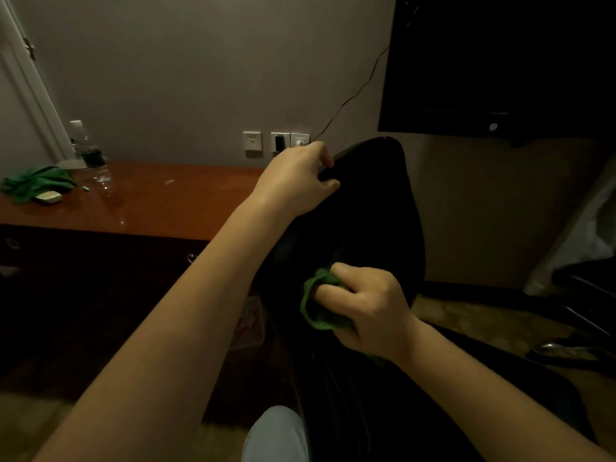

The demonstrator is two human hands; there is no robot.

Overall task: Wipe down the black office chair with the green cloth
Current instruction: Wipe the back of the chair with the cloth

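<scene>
The black office chair [370,211] stands with its backrest's long axis upright, leaning slightly right. Left hand [296,176] grips its top edge; right hand [366,305] clutches the bunched green cloth [320,311] against it.

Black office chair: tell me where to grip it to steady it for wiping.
Grip the black office chair at the top rim of its backrest, reaching from above on the left. The rim is thin and rounded, so fingers can curl over it, as the left hand does now. That leaves the lower back free for the right hand with the crumpled green cloth.
</scene>
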